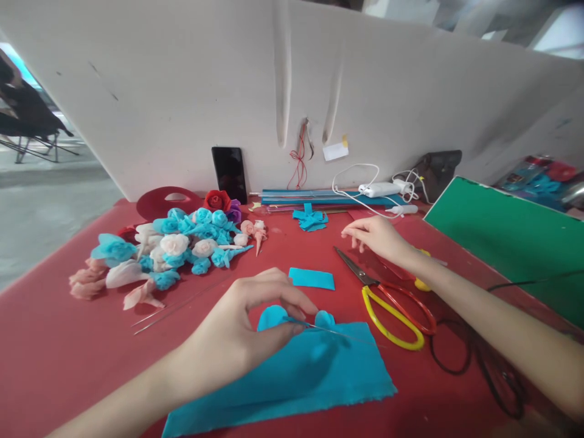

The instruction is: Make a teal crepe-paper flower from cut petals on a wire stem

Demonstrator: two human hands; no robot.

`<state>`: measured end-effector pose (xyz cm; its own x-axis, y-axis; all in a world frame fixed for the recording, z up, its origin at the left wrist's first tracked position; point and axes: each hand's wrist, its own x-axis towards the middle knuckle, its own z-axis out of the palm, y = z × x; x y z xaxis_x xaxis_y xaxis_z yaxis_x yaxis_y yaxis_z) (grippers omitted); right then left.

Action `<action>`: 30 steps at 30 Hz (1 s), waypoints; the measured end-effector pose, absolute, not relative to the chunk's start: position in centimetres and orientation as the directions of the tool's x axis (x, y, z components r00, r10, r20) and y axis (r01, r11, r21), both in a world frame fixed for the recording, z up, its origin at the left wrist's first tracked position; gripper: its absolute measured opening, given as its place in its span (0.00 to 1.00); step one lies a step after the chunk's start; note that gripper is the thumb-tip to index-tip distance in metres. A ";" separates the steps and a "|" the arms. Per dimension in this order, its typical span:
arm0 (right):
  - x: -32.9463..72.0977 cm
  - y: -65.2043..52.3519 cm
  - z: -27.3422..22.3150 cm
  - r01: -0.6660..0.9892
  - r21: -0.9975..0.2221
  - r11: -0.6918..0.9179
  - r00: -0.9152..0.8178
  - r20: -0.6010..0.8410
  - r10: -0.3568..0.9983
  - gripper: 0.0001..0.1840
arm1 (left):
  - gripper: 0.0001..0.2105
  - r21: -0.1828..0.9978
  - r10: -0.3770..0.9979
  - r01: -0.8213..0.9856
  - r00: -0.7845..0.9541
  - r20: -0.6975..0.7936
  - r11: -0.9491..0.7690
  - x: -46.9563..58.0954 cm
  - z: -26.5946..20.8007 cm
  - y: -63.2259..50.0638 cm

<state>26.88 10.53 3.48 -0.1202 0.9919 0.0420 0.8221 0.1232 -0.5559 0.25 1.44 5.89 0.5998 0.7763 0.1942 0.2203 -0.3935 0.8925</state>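
My left hand pinches a thin metal rod with blue crepe-paper petals around it; the fingers partly hide the paper. It is held above a large blue crepe-paper sheet, whose lower edge is frayed. Just beyond that hand lies a small blue paper rectangle. Over the red tabletop, my right hand has its fingers loosely bent and apart, with nothing visible in them. Close below it, scissors with one yellow and one red handle lie with their blades together.
Blue, white and pink paper flowers are heaped at left, beside two thin rods. Blue strips lie further back. A phone leans against the white partition. A green board and black cord occupy the right.
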 end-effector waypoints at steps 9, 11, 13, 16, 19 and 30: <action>26.5 13.6 3.7 0.946 -0.289 0.147 -0.136 0.056 0.989 0.12 | 0.10 0.902 0.786 0.206 0.585 0.197 -0.379 0.3 5.7 1.3; 26.4 14.1 3.6 0.957 -0.243 0.158 -0.150 0.051 0.987 0.12 | 0.10 0.901 0.785 0.205 0.587 0.199 -0.381 0.3 5.6 1.4; 26.2 14.4 3.5 0.970 -0.190 0.152 -0.140 0.077 0.987 0.12 | 0.10 0.901 0.783 0.206 0.589 0.199 -0.383 0.2 5.6 1.4; 25.9 14.6 3.8 0.984 -0.118 0.130 -0.116 0.117 0.986 0.13 | 0.10 0.902 0.780 0.201 0.593 0.199 -0.383 0.3 5.6 1.4; 25.8 14.9 4.3 0.989 -0.076 0.126 -0.117 0.113 0.987 0.14 | 0.11 0.900 0.777 0.193 0.594 0.210 -0.390 0.3 5.7 1.4; 26.0 15.6 4.5 0.986 -0.072 0.151 -0.144 0.093 0.985 0.15 | 0.10 0.887 0.779 0.209 0.586 0.223 -0.412 0.2 5.8 1.4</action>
<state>26.01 15.61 4.48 -0.1444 0.9852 0.0926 0.9859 0.1513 -0.0718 0.16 1.38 5.80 0.5861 0.7789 0.2232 0.2093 -0.4118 0.8869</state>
